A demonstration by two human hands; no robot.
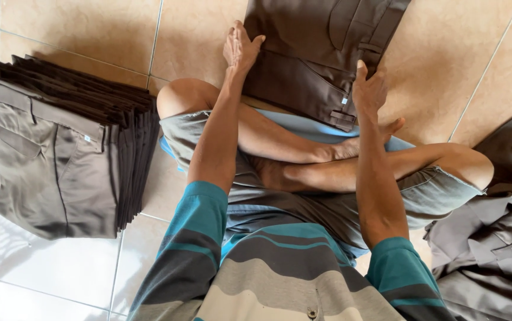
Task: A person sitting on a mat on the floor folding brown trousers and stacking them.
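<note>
- The person sits cross-legged on the tiled floor (pixel 77 35), both arms stretched forward toward twelve o'clock.
- The left hand (pixel 241 47) lies flat, fingers extended and together, pressing the left edge of the dark brown trousers (pixel 309 53); it grips nothing.
- The right hand (pixel 369 92) rests at the trousers' near right corner by the waistband, thumb raised, fingers bent down onto the cloth; whether they pinch it I cannot tell.
- The trousers lie spread on the floor at twelve o'clock, their near edge just over the person's crossed shins, the far part running out of view at the top.
- Bare tile shows at eleven o'clock and at one to two o'clock, beside the trousers.
- At nine o'clock stands a neat stack of folded trousers (pixel 59 148), edges aligned, close beside the person's left knee.
- At four o'clock a loose heap of unfolded grey-brown garments (pixel 494 238) lies against the right knee.
- No containers in sight; the stack and the heap rest directly on the floor.
</note>
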